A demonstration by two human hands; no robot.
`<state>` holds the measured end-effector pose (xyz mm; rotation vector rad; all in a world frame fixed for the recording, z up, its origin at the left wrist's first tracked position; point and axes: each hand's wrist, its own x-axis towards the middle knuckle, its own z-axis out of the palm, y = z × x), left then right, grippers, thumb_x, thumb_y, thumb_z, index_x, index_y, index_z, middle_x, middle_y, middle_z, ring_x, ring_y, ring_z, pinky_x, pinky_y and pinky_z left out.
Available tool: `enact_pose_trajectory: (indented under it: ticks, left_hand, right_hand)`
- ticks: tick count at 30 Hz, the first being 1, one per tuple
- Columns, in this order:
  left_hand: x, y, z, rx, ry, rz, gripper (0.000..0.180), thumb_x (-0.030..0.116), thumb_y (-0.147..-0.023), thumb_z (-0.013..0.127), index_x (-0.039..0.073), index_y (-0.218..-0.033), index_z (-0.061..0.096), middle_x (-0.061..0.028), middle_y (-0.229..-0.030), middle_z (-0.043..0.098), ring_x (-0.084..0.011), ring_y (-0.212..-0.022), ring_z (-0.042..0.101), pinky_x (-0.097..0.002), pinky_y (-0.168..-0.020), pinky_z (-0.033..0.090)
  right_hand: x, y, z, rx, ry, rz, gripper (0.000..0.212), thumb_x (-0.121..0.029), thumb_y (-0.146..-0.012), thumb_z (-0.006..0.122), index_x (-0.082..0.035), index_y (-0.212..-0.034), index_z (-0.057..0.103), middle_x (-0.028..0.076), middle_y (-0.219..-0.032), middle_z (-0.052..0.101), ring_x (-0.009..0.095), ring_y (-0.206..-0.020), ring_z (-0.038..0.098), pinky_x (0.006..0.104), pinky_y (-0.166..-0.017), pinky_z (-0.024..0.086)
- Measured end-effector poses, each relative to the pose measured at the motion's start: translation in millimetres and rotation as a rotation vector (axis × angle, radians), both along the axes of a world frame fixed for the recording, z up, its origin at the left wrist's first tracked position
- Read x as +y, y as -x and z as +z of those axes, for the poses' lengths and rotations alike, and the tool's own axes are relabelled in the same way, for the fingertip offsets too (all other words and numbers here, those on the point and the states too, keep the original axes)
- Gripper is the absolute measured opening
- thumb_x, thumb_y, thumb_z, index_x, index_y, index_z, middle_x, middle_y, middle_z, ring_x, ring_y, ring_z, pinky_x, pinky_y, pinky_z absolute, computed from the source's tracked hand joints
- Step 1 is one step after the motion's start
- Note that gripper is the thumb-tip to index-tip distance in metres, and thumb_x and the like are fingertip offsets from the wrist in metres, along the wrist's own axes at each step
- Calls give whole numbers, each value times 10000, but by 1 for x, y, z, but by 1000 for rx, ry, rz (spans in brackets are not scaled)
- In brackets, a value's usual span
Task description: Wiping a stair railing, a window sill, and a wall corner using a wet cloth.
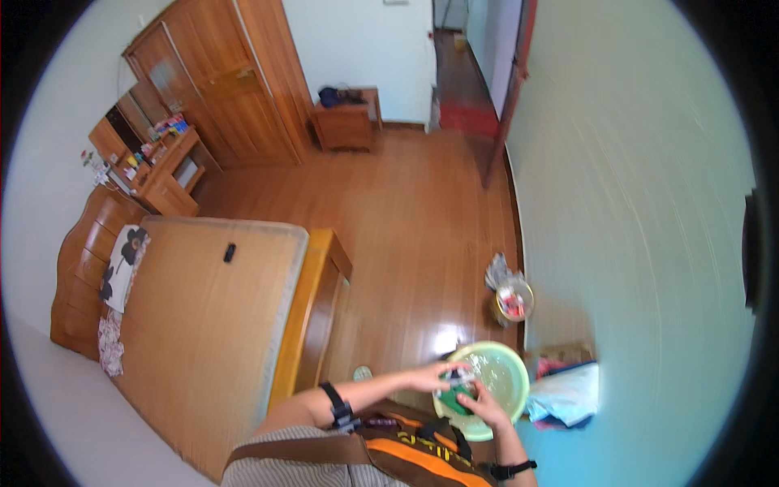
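A pale green round basin point(519, 363) stands on the floor right in front of me, with what looks like clear water in it. Over its near left side, both my hands are closed around a small green thing point(456, 400) with a dark and whitish part at its upper end. Its kind is too small to make out. My left hand point(434, 378) grips the upper end from the left. From the right, my right hand point(488, 407) has its fingers bent against the green part. The fingers partly cover the thing.
Right of the basin, folded cloths point(565, 395) lie against the wall. A waste bin point(527, 302) with a grey bag beside it stands beyond. On the left is a bed point(203, 325) with a wooden frame; a dark phone-like object point(230, 253) lies on it.
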<state>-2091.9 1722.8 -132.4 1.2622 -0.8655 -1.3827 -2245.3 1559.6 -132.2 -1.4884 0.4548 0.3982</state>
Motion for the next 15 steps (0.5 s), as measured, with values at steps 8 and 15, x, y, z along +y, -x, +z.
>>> enact_pose_trajectory:
  ticks: [8, 15]
  left_hand:
    - [146, -104, 26, -120, -160, 370, 587, 210, -774, 665, 69, -1235, 330, -105, -1148, 430, -190, -1075, 436, -315, -916, 379]
    - [211, -191, 19, 236, -344, 729, 715, 344, -785, 665, 85, -1334, 287, -173, -1262, 421, -284, -1208, 369, -416, -980, 342]
  right_hand:
    - [111, -171, 21, -191, 205, 355, 249, -178, -835, 625, -24, -1028, 590, 20, -871, 615, 93, -802, 534, 248, -719, 445]
    - [122, -283, 97, -374, -101, -9, 163, -155, -873, 574, -33, -982, 571, -7, -836, 590, 79, -772, 537, 229, -702, 440]
